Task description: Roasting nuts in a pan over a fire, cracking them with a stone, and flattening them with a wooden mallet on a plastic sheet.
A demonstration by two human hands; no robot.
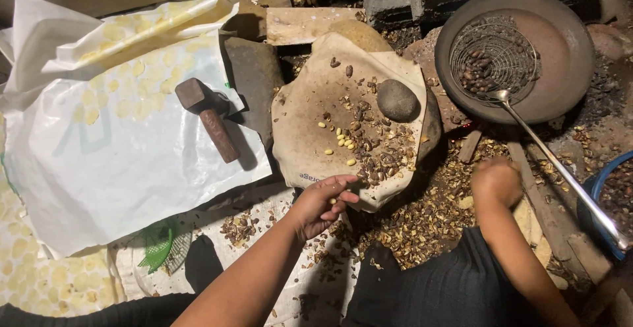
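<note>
My left hand (323, 203) hovers at the near edge of a flat stone covered with a worn cloth (310, 113), fingers curled around a pale shelled kernel. Roasted nuts and broken shells (372, 155) lie scattered on the cloth, with a few pale kernels (341, 139) among them. A round dark pounding stone (397, 99) rests on the cloth's far side. My right hand (496, 180) is lowered to the shell-littered ground to the right, fingers tucked under; what it holds is hidden.
A rusty hammer (208, 116) lies on a white plastic sack (125, 162) at left. A round dark pan (560, 57) at top right holds a wire skimmer (491, 57) with nuts. A blue basin (610, 198) stands at right. Shells (422, 218) cover the ground.
</note>
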